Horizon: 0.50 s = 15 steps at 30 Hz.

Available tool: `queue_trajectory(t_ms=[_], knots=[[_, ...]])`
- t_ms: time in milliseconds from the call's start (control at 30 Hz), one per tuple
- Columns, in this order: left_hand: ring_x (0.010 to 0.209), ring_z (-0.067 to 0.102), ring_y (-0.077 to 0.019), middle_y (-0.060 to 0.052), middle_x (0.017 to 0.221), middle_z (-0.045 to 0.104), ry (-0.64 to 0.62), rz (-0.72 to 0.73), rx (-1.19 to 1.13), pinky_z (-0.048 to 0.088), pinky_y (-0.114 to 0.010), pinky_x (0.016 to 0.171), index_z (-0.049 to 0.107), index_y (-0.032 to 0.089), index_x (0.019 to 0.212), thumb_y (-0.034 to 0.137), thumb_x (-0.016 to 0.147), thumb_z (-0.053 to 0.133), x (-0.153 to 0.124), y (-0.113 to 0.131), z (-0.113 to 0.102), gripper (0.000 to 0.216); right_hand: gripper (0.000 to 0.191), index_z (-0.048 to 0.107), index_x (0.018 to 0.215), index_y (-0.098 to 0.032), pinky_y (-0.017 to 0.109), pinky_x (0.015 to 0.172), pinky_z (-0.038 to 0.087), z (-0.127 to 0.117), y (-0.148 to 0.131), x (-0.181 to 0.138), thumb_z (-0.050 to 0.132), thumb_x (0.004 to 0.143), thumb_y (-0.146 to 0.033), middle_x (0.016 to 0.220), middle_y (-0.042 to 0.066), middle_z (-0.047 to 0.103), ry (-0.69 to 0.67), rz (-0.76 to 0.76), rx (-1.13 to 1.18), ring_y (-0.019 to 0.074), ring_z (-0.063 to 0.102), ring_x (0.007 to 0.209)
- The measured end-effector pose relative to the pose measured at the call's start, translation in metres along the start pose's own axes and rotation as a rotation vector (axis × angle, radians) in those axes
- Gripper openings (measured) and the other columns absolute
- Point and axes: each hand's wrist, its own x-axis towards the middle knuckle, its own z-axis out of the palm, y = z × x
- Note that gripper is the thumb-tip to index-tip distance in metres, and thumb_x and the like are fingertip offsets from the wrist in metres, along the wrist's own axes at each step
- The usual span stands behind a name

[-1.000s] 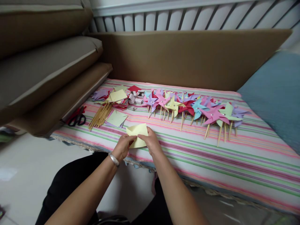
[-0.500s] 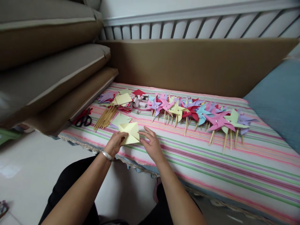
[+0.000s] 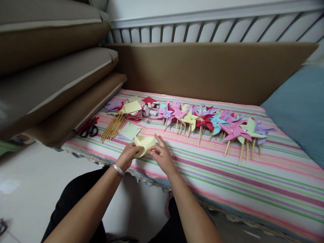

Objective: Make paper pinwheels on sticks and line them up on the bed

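A pale yellow paper square (image 3: 143, 142) is held up over the front edge of the striped cloth, its corners bent inward. My left hand (image 3: 128, 156), with a silver bangle at the wrist, pinches its left side, thumb on top. On the right side, my right hand (image 3: 161, 154) grips a corner between thumb and fingers and curls it toward the middle. Just behind them lies a pale green paper square (image 3: 130, 130) with cuts, over a lilac one. A bundle of wooden sticks (image 3: 113, 127) rests left of it.
Several finished paper pinwheels (image 3: 234, 130) on sticks lie in a row to the right. Black-handled scissors (image 3: 89, 131) sit at the left, near stacked cushions (image 3: 76, 98). Stacked coloured paper (image 3: 132, 107) and small white boxes (image 3: 153, 109) stand behind the sticks. A blue cushion (image 3: 296, 101) bounds the right.
The yellow paper was nearly flat; now its corners are folded up and inward. My right hand has moved left and closed on its right side.
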Motion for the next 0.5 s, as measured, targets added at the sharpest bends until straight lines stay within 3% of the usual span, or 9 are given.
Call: queue_trajectory(t_ms=[500], knots=[[0.054,0.059,-0.0152,-0.002,0.057,0.064,-0.045,0.01,0.042,0.043,-0.026,0.057,0.064,0.011,0.066,0.017,0.048,0.069,-0.0008,-0.0054,0.0103,0.02,0.007,0.063,0.062,-0.021,0.044,0.106,0.022,0.0026,0.001,0.0012,0.063,0.069,-0.02,0.132,0.006,0.049,0.067,0.189,-0.004,0.0248,0.034,0.129]])
